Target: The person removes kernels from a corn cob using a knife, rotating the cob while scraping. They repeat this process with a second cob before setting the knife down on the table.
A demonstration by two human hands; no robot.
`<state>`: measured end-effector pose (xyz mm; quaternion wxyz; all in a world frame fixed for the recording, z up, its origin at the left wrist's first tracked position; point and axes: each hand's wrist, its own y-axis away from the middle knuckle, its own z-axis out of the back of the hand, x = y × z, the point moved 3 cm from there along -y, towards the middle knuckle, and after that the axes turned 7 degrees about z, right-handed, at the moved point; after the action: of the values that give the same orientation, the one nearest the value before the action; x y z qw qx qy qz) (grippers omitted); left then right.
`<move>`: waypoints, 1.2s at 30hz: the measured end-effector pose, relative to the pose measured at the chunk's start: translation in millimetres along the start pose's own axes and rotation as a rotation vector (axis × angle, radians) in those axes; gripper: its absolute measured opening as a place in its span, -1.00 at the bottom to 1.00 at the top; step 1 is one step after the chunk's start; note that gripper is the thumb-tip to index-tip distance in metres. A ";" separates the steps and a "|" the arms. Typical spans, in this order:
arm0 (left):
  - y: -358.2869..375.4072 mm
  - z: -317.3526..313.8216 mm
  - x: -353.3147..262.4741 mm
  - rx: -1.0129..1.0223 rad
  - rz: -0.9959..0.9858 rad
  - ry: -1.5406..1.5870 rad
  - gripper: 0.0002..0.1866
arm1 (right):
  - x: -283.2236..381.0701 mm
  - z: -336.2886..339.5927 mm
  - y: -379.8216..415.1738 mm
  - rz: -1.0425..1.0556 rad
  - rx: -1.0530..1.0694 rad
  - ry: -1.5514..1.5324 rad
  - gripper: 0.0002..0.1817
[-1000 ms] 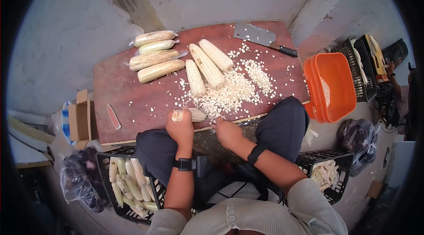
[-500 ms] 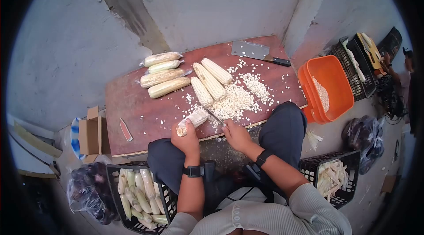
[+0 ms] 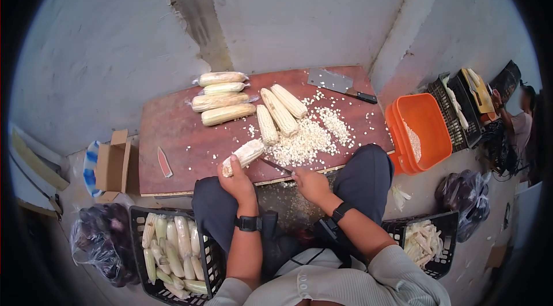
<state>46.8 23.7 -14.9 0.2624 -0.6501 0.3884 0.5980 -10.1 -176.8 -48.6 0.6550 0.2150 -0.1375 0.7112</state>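
My left hand (image 3: pixel 236 180) is closed around the lower end of a pale corn cob (image 3: pixel 248 153), held tilted over the front edge of the red board table (image 3: pixel 184 156). In my right hand (image 3: pixel 313 184) is a knife (image 3: pixel 275 165), gripped by its handle, its dark narrow blade pointing left toward the cob. A heap of loose corn kernels (image 3: pixel 302 142) lies just beyond the blade. Behind it rest three bare corn cobs (image 3: pixel 278 111). Farther left, several plastic-wrapped corn cobs (image 3: pixel 228 113) are lined up.
A cleaver (image 3: pixel 331 80) lies at the back right, a red-and-white blade-shaped piece (image 3: pixel 165 163) at the left. An orange bin (image 3: pixel 440 133) holds kernels. Black crates of corn (image 3: pixel 138 248) and stripped cobs (image 3: pixel 452 237) flank my legs. Another person (image 3: pixel 521 122) is at far right.
The cob in my left hand has turned, showing a kernel-covered side. The knife blade has swung away from the cob and lies flatter. The whole view has shifted slightly.
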 end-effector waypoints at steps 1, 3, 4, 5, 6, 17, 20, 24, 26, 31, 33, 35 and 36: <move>-0.1 0.0 -1.0 0.016 0.009 0.014 -0.72 | -5.6 7.8 -2.2 -0.041 0.018 0.061 -0.78; 0.5 -2.5 -2.7 0.040 0.017 0.032 -0.72 | -23.7 20.6 -10.2 -0.039 -0.077 0.142 -0.77; 1.0 -3.6 -3.6 0.046 0.015 0.034 -0.72 | -29.4 26.0 -12.5 -0.037 -0.125 0.183 -0.76; 1.3 -4.5 -4.2 0.052 0.013 0.037 -0.72 | -33.9 28.5 -11.9 -0.044 -0.132 0.157 -0.77; 0.3 -4.5 -1.9 0.050 0.009 0.031 -0.71 | -32.6 36.0 -11.2 -0.050 -0.138 0.132 -0.77; 0.5 0.9 3.4 0.057 -0.065 -0.080 -0.65 | -12.4 6.7 19.6 -0.043 -0.194 -0.208 -0.72; 1.5 0.2 2.3 0.055 -0.045 -0.063 -0.63 | -8.8 4.9 28.2 -0.017 -0.103 -0.306 -0.72; 2.1 -0.8 5.0 0.059 -0.061 -0.087 -0.63 | -12.2 4.4 29.3 -0.009 0.004 -0.201 -0.72; 4.4 -1.3 1.5 0.059 -0.082 -0.099 -0.63 | -27.5 5.9 23.4 -0.061 -0.083 -0.092 -0.71; 7.6 2.8 -1.9 0.059 -0.103 -0.150 -0.64 | -50.6 30.5 12.7 -0.142 -0.185 0.043 -0.71; 8.1 -0.3 -4.2 0.067 -0.112 -0.163 -0.64 | -50.3 36.3 15.1 -0.106 -0.215 -0.044 -0.70; 11.4 -0.3 -9.8 0.061 -0.115 -0.201 -0.64 | -43.0 38.7 22.5 -0.083 -0.239 -0.122 -0.71; 11.7 -1.7 -9.5 0.065 -0.116 -0.204 -0.64 | -31.7 42.2 29.1 -0.080 -0.253 -0.156 -0.72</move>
<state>38.4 17.5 -3.9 0.3554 -0.5986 0.3407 0.6319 -32.1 -227.6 -24.8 0.6921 0.1909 -0.2677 0.6426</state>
